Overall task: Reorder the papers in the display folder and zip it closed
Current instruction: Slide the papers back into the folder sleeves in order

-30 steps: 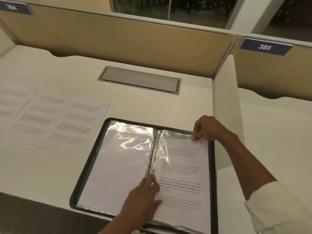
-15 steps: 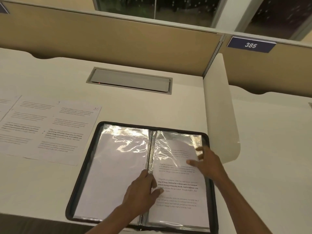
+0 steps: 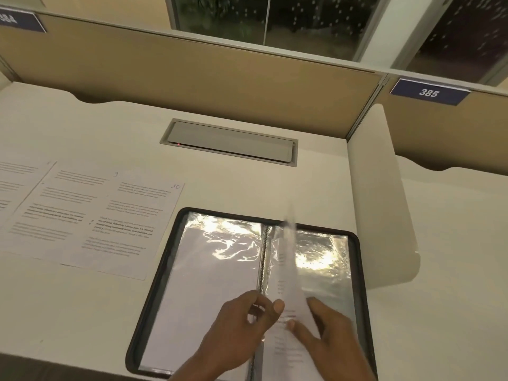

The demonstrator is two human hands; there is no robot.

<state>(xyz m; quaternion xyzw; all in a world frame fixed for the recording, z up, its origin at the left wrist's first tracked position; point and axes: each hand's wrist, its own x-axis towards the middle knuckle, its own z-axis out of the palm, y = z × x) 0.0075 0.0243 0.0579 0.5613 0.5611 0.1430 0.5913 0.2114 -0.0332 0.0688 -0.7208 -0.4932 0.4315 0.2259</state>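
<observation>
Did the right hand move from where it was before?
Yes. The right hand was up at the display folder's far edge. Now it is down near the near edge, beside the left hand, holding a lifted paper sheet.

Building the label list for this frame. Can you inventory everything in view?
display folder: 1, black zip edge, clear sleeves, open flat, front centre of the desk
lifted leaf: 1, white, blurred, raised on edge by the spine
loose printed sheets: at least 3, white, overlapping, left of the folder; the leftmost is cut by the frame
cable hatch: 1, grey, set in the desk behind the folder
desk: 1, white
partition: beige, along the desk's back
side divider: 1, white, right of the folder
number plates: 2, dark blue; "385" at right, the other cut off top left
window: dark, above the partition
left grip: at the spine, thumb against the leaf; hold unclear
right grip: holds the leaf's lower part
</observation>
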